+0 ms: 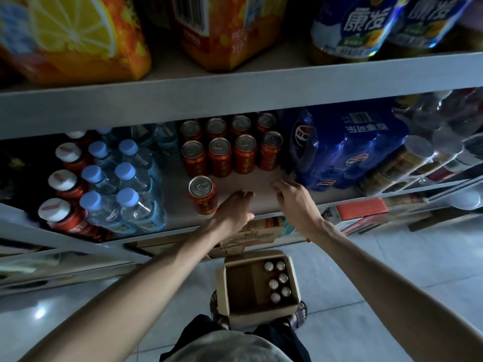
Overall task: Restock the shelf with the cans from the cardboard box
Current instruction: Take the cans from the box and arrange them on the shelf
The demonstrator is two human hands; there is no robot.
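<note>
A person's left hand (235,207), fingers relaxed and empty, hovers just right of a lone red can (202,194) at the front of the shelf (261,178), ahead of two rows of cans (232,148). The right hand (292,202), also loose and holding nothing, hangs near a blue bottle pack (347,147). A new front row looks just begun. The next move likely calls for reaching down to the cardboard box (222,286) on the floor, where six cans (278,280) stand.
</note>
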